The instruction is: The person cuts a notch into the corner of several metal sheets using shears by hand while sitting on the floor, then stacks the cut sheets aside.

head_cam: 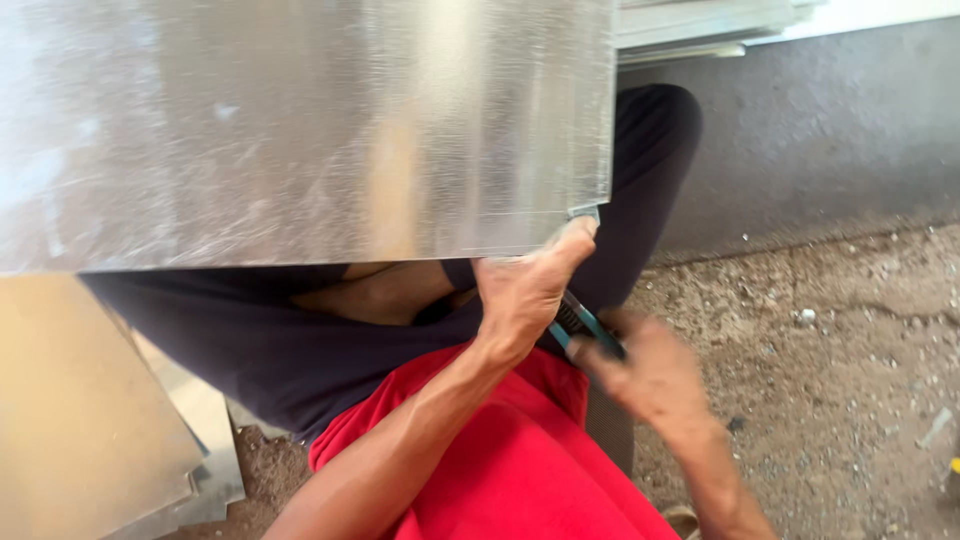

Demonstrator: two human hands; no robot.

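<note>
**Sheet metal panel gripped at its lower corner, seen from above**

Sheet metal panel [300, 130], silvery and faintly scratched, fills the upper left of the view and rests across the lap of a seated person, over dark trousers [250, 340] and above a red shirt [520, 460]. Its lower right corner sits just beside the raised knee.

The left hand [525, 290] reaches up to that corner, thumb and fingers pressed together on the bottom edge, pinching the sheet where a small notch or folded tab shows. The right hand [650, 375] is blurred; its fingers are curled around the blue handles of a cutting tool [585, 328], probably tin snips, which points up toward the same corner. The blades are hidden behind the left hand, so I cannot tell whether they touch the metal.

The panel looks thin yet stiff, light for its spread, smooth and likely slippery on its face. Its cut edges and corners are probably sharp, so it seems best held flat-fingered along an edge, away from the fresh cut, with support under its middle to stop it flexing.

More metal sheets [100, 420] lie stacked at lower left. Gritty concrete ground [840, 350] spreads to the right.
</note>
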